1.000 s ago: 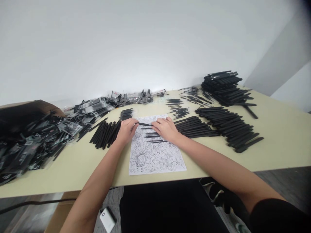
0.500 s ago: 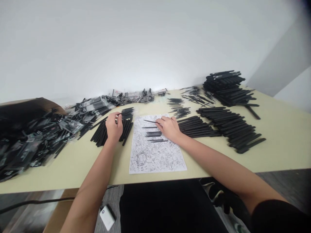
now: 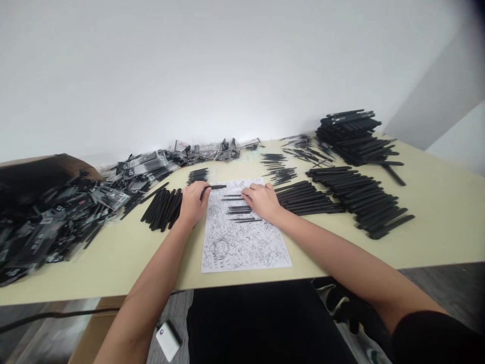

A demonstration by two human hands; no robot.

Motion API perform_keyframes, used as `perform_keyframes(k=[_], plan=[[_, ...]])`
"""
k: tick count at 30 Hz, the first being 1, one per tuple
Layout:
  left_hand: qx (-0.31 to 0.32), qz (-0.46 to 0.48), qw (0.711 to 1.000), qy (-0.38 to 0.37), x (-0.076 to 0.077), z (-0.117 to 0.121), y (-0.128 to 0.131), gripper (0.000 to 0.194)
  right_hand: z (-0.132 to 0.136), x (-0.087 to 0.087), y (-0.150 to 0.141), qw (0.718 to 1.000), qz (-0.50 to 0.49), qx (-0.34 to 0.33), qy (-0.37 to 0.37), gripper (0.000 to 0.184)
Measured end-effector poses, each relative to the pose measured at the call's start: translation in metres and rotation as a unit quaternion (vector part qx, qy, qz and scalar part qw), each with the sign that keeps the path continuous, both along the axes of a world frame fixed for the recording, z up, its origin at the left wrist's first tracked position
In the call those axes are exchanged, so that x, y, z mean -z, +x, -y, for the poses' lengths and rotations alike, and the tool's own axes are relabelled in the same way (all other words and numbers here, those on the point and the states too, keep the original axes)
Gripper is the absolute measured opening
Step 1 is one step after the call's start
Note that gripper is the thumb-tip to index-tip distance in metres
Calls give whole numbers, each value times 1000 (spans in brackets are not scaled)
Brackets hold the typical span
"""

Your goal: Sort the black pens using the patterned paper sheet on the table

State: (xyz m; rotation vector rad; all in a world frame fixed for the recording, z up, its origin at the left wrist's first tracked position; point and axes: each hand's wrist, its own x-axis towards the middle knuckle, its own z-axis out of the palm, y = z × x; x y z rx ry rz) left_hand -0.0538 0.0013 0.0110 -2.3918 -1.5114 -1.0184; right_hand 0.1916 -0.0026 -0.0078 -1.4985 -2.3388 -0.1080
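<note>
Left hand (image 3: 194, 203) pinches a black stick (image 3: 216, 186) near the top edge of a big scribbled paper sheet (image 3: 242, 247) on a pale yellow table (image 3: 435, 227), and the right hand (image 3: 262, 201) lies flat and open on the sheet, right by some thin black sticks (image 3: 238, 212). That held stick looks light and stiff — smooth too — so its thick middle seems the best place to hold.

A pale yellow table (image 3: 435, 217) carries a heap of plastic packets (image 3: 56, 222) at its left end, a printed sheet (image 3: 242, 247) near its front edge, and rows and stacks of black rods (image 3: 364, 199) on both sides of the sheet
</note>
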Motion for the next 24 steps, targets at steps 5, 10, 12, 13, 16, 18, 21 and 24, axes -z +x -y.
perform_keyframes(k=[5,10,12,13,16,18,21,24], plan=[[1,11,1000,-8,2,-2,-3,20,-3,4,1,1000,-10,-13,-9,27],[6,9,1000,-10,3,-3,-3,21,-3,4,1,1000,-16,-23,-5,24],[10,9,1000,-9,2,-2,-2,22,-3,3,2,999,-19,-28,-5,24],[12,9,1000,-8,2,-2,-2,22,-3,2,2,999,-23,-32,-5,24],[13,9,1000,-7,2,-2,-3,21,-2,0,3,997,-36,-75,3,25],[10,10,1000,-8,3,-2,-3,21,-1,-3,4,990,-43,-130,9,25],[8,10,1000,-11,3,-2,-3,21,5,-7,2,975,-53,-215,6,25],[12,8,1000,-15,3,-2,-3,22,11,-8,-2,964,-51,-261,-12,24]])
